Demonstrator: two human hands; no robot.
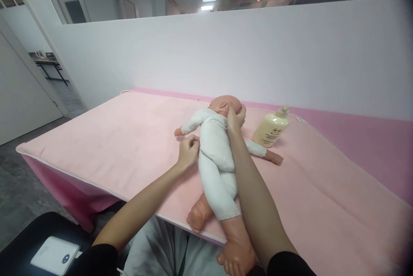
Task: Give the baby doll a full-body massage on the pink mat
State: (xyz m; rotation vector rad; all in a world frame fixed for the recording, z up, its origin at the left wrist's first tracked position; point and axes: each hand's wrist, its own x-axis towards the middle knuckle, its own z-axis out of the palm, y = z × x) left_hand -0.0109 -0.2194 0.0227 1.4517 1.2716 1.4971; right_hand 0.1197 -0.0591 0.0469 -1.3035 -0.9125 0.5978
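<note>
A baby doll (214, 138) with a white cloth body lies on the pink cover, its head (222, 103) toward the wall and its face turned away from me. Its feet reach the near edge, one hanging past it over my lap. My right hand (236, 117) is curved around the side of the doll's head, with the forearm running along its body. At the doll's waist, my left hand (189, 151) has its fingers curled closed against the white cloth; their tips are partly hidden. One doll arm (272, 156) sticks out beyond my right forearm.
A pale yellow pump bottle (271, 127) stands tilted on the right, close to the doll's outstretched arm. Behind the table (97, 138) rises a white wall (226, 56). A white power bank (55, 255) rests on a black chair (48, 226) at lower left.
</note>
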